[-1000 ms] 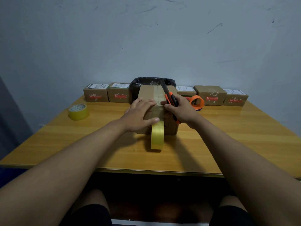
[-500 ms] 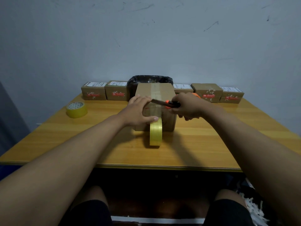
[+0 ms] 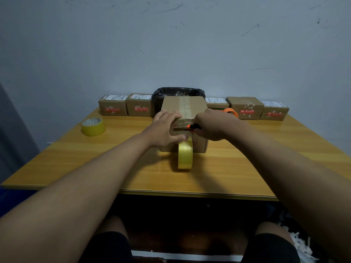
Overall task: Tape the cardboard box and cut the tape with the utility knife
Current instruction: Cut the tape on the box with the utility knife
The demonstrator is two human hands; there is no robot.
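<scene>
The left hand [image 3: 164, 130] presses flat, fingers spread and grasping nothing, steadying the brown cardboard box [image 3: 183, 109] while the right hand [image 3: 212, 126], fingers clenched on the orange-and-black utility knife [image 3: 188, 127], lays its blade across the taut strip above the hanging yellow tape roll [image 3: 185, 155].

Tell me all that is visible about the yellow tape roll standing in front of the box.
The yellow tape roll stands on its edge on the wooden table, against the near face of the cardboard box. It looks glossy and translucent. Its top reaches the left hand, whose thumb lies just above it. A tape strip seems to run up the box; the join is hidden.
</scene>
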